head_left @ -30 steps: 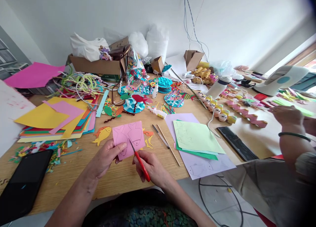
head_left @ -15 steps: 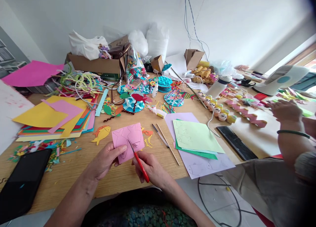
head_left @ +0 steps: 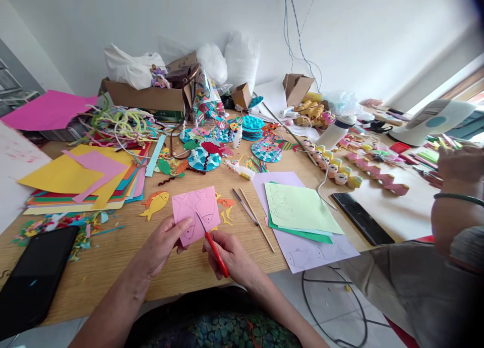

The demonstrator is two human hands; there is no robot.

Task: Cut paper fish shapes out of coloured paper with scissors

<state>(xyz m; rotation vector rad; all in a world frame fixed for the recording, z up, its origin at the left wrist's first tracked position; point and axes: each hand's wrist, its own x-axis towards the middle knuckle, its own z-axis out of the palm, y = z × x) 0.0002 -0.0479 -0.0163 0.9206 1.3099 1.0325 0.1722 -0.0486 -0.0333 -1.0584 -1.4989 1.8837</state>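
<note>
Left hand [head_left: 166, 241] pinches the pink paper square with drawn fish [head_left: 184, 200] by its lower-left edge, over the wood-grain bench [head_left: 96, 270], likely steadying it for the blades. Right hand [head_left: 230, 253] is closed round the red-handled metal scissors [head_left: 218, 256], blades angled up the square, probably to track the drawn line

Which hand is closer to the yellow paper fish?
Left: the left hand is just below the yellow paper fish in view, gripping pink paper; the right hand is farther right, holding red-handled scissors.

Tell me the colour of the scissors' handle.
The handle is red; it shows best in the head view.
</note>
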